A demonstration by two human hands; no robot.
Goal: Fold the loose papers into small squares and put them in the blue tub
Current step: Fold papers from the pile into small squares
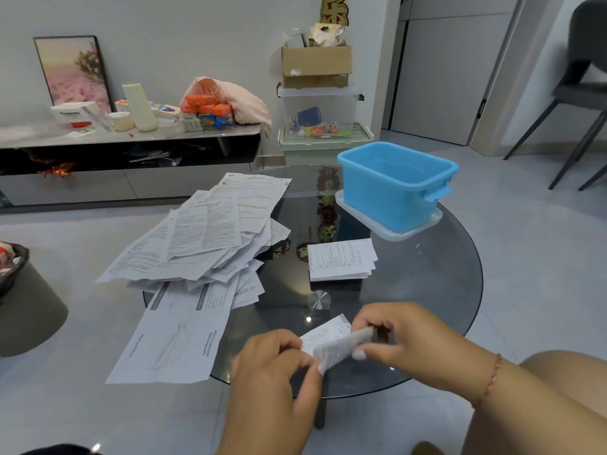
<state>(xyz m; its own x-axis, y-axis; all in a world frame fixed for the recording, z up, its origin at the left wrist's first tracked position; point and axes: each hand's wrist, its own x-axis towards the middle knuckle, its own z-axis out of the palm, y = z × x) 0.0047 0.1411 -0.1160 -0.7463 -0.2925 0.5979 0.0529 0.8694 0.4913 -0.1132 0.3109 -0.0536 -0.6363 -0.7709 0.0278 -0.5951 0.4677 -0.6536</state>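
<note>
Over the near edge of the round glass table (427, 290), my left hand (279, 366) and my right hand (404, 336) both pinch a small printed paper (331, 339), partly folded, its top flap bent over. A folded paper square (341, 259) lies at the table's middle. The blue tub (394, 185) stands on a clear lid (427, 224) at the far right of the table; I see nothing inside it. A heap of loose printed papers (210, 238) spreads over the table's left side, and a large instruction sheet (177, 343) hangs over the near left edge.
A low TV cabinet (131, 136) with snacks and boxes runs along the back wall. Stacked storage bins (322, 126) with a cardboard box on top stand behind the table. A dark stool (29, 310) is at the left, a chair (584, 93) at the far right.
</note>
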